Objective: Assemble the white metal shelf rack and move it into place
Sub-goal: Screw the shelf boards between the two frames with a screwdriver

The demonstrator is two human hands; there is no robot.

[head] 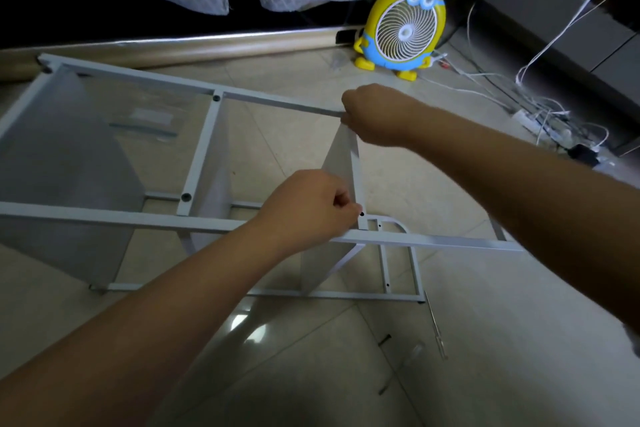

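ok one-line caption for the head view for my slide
Left hand and right hand hold a shelf panel in the white rack frame on the floor, fan behind.

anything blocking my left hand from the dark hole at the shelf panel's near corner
Nothing visible. The left hand is at the near rail, its fingers right beside the dark hole. The right hand grips the far rail.

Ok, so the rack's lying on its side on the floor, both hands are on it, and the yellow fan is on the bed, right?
Not quite: the head view shows the fan standing on the floor beside the bed, not on it. The rack does lie on its side, with the left hand and right hand on it.
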